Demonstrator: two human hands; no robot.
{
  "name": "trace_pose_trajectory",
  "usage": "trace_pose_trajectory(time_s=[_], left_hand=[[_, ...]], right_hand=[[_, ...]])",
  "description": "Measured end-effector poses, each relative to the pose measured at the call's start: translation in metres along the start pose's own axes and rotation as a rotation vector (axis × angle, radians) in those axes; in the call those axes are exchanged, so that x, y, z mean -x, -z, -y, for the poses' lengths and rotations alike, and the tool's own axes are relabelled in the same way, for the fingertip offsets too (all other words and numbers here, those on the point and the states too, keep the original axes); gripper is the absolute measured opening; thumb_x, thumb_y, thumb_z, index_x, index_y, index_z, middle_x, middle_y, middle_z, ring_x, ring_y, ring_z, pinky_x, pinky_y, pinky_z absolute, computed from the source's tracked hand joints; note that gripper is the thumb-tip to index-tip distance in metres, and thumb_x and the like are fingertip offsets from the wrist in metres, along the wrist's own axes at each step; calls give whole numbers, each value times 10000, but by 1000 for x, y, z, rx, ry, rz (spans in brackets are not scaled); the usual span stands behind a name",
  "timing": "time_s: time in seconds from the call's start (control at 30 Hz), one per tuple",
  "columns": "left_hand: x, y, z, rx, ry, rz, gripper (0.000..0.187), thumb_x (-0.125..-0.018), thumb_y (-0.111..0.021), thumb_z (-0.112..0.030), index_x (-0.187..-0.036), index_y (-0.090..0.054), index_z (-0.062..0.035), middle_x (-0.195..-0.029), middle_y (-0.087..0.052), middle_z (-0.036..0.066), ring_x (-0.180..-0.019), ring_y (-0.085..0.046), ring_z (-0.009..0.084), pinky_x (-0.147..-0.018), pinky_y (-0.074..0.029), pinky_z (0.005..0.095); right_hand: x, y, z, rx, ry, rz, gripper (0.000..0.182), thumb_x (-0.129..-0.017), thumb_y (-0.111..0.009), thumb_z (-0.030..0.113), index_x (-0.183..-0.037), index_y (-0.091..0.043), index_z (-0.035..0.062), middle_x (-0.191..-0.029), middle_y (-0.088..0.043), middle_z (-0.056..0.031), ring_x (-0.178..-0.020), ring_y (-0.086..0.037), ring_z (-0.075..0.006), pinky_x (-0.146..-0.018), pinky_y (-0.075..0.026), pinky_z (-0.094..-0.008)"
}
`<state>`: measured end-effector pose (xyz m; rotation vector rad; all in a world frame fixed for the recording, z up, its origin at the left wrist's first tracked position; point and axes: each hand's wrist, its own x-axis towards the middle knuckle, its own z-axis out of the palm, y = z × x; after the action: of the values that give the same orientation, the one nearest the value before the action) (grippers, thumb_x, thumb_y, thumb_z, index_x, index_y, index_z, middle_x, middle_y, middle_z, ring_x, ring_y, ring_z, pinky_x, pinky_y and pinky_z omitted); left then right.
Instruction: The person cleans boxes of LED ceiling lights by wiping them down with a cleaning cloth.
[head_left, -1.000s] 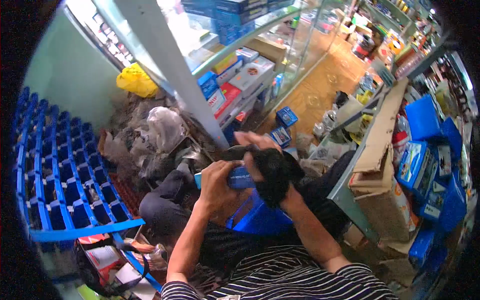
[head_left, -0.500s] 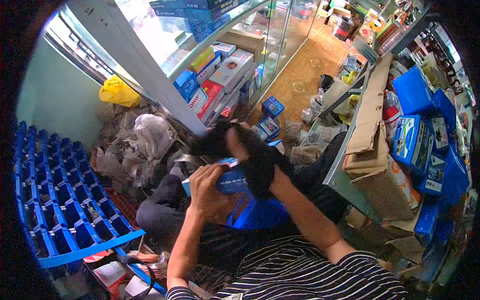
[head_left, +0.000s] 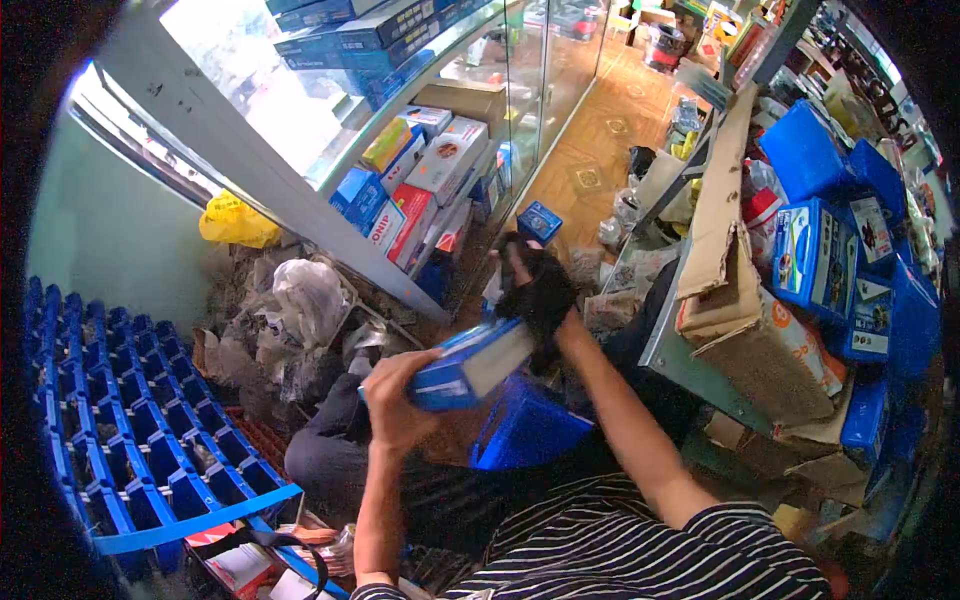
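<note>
My left hand (head_left: 398,400) is closed round the near end of a blue cardboard box (head_left: 440,385) with a pale side, held tilted above my lap. On my right hand (head_left: 535,295) is a black fingerless glove; it is at the far end of the box, its bare fingertips pointing up and away. Motion blur and the dark glove obscure its fingers, so I cannot tell whether it grips anything. Below the box, a bright blue plastic bin (head_left: 530,425) rests against my legs.
A blue compartment rack (head_left: 160,420) stands at left, beside crumpled plastic bags (head_left: 312,300). Ahead is a glass cabinet with stacked boxes (head_left: 450,160). A small blue box (head_left: 539,222) lies on the floor. At right, a torn carton (head_left: 770,370) adjoins several blue cases (head_left: 815,255).
My right hand has moved right and away from above the box, toward its far end. The box has turned to show its pale side. The whole view has shifted slightly.
</note>
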<state>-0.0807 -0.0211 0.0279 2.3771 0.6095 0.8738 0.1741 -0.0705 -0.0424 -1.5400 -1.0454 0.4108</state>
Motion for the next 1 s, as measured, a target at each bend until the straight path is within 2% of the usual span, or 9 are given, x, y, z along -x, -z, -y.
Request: trace_pose_trajectory(time_s=[0.07,0.1,0.33,0.47,0.5,0.6,0.73,0.8,1.0], left_hand=[[-4,12,1,58,84,-26,457,-527,-805,-104,-972,-720,-41,-956,-745,109,-885,-716,269,-823,-531,343],[-3,17,6,75,125,-21,458,-527,-814,-111,-970,-720,-42,-947,-744,111,-878,-716,270,-822,-530,341],[13,34,21,544,661,-189,581,-606,-897,-150,-1104,-647,12,-1004,-697,64,-873,-660,169,-829,-523,313],[50,15,66,676,684,-412,438,-730,-819,-144,-1092,-634,20,-957,-682,72,-823,-655,178,-752,-532,310],[51,14,68,712,724,-440,424,-757,-800,-150,-1103,-626,22,-956,-678,74,-812,-654,178,-733,-533,311],[20,12,20,899,880,-526,400,-831,-746,-176,-1143,-601,27,-965,-668,79,-776,-650,173,-675,-536,317],[20,12,9,1022,1016,-251,455,-881,-707,-218,-1229,-541,24,-1001,-671,106,-761,-680,197,-654,-575,332],[22,5,0,1164,1016,-316,466,-918,-674,-257,-1260,-519,18,-991,-686,137,-745,-707,242,-668,-605,360],[21,12,0,1294,1064,-644,417,-959,-620,-305,-1234,-546,-1,-954,-706,144,-734,-726,262,-642,-628,371]], right_hand=[[-2,21,-13,174,-371,176,474,-1019,-466,461,-960,-665,35,-902,-676,-184,-817,-633,-346,-758,-498,-427],[5,10,-15,170,-370,96,419,-1029,-483,432,-1168,-663,79,-995,-709,-97,-842,-662,-215,-817,-528,-384],[3,13,52,-1265,-382,283,763,-963,-370,697,-1287,-604,47,-1119,-703,-123,-981,-670,-225,-874,-535,-376],[13,-14,29,-1093,-173,167,722,-1021,-308,617,-1379,-506,22,-1251,-640,-128,-1112,-612,-239,-961,-495,-356],[33,-5,47,-394,-170,-117,548,-1069,-351,444,-1391,-491,22,-1342,-570,-147,-1197,-551,-239,-1007,-463,-337],[86,-37,-14,-589,-244,-74,444,-1062,-398,279,-1422,-461,27,-1399,-516,-152,-1264,-493,-256,-1044,-440,-371],[41,26,65,464,-301,372,478,-1056,-397,279,-1486,-393,69,-1354,-560,-210,-1111,-614,-301,-960,-481,-397],[4,25,107,136,240,94,549,-1016,-465,167,-1534,-309,73,-1350,-537,-212,-1075,-607,-323,-960,-485,-395],[35,29,107,297,41,445,611,-993,-476,135,-1567,-266,131,-1444,-472,-236,-1178,-581,-369,-1004,-441,-453]])
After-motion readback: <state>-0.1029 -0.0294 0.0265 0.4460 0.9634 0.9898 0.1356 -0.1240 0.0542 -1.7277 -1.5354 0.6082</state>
